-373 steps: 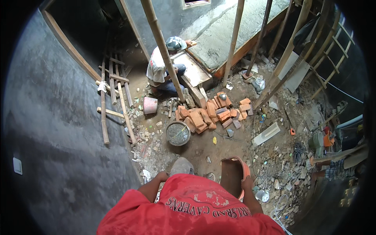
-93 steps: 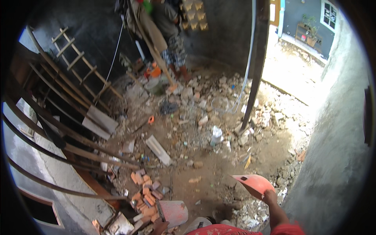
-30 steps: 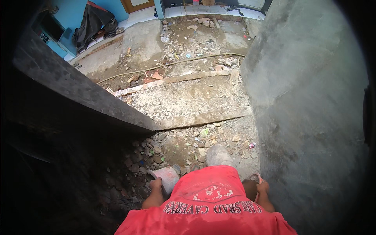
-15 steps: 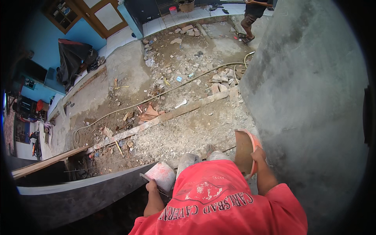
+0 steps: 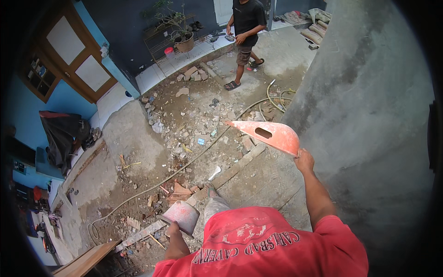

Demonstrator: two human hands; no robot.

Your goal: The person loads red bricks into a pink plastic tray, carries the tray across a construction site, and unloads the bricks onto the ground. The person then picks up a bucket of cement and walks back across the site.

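An orange-red plastic scoop pan [image 5: 282, 135], dusty and pointed at its far end, has an oblong slot in its side. My right hand [image 5: 304, 160] is closed on its near end and holds it out ahead, over the rubble. Lower on the left, my left hand [image 5: 173, 228] is closed on the edge of a pinkish-white bucket [image 5: 185, 215] that is tilted beside my leg. The fingers of that hand are partly hidden, and the bucket's inside cannot be seen. One foot [image 5: 211, 190] shows at a concrete strip.
Broken bricks [image 5: 180, 191] and loose rubble cover the ground. A hose [image 5: 184, 167] runs diagonally across it. On my right rises a grey wall [image 5: 369, 120]. A person [image 5: 247, 27] in dark clothes walks at the far side. A wooden board [image 5: 90, 259] lies lower left.
The scoop pan has swung up and forward from beside my right leg. My left hand still holds the bucket. I have stepped ahead, and the person is more fully in view.
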